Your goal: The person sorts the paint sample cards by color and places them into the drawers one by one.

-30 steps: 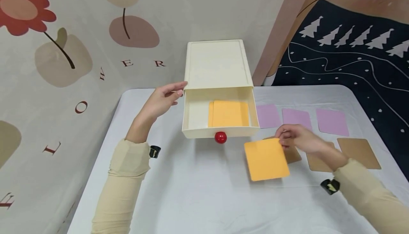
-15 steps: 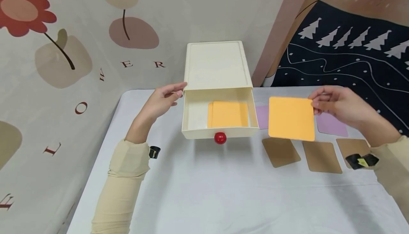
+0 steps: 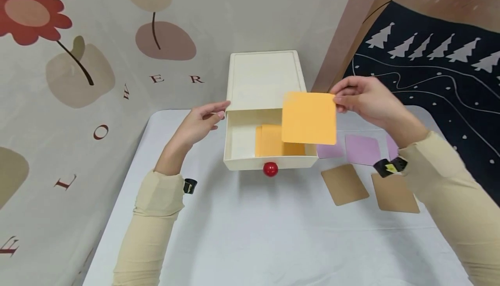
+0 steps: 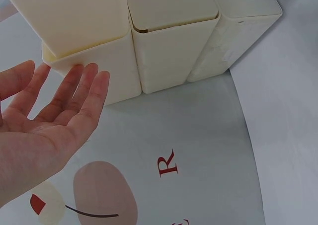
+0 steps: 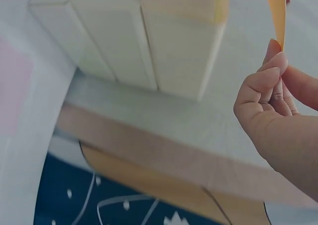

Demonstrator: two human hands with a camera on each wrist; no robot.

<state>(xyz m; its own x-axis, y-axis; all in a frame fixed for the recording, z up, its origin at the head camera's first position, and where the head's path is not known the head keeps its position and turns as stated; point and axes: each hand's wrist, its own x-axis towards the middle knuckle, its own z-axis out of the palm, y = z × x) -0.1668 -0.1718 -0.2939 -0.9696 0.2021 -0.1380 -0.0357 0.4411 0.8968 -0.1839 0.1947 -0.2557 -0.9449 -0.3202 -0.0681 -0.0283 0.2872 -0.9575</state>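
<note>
At lower right, two brown cards lay flat; at centre, the pulled-out drawer contained overlapping orange cards; centre left, the left hand, fingers loosely extended, grasping nothing, met the cream box at its edge; centre right, the right hand pinched a single orange card by its corner, across the drawer's right side.

Red flower print and dark-red letters spelling FLOWER on a pale wall, navy panel with white fir trees, white-covered table.
</note>
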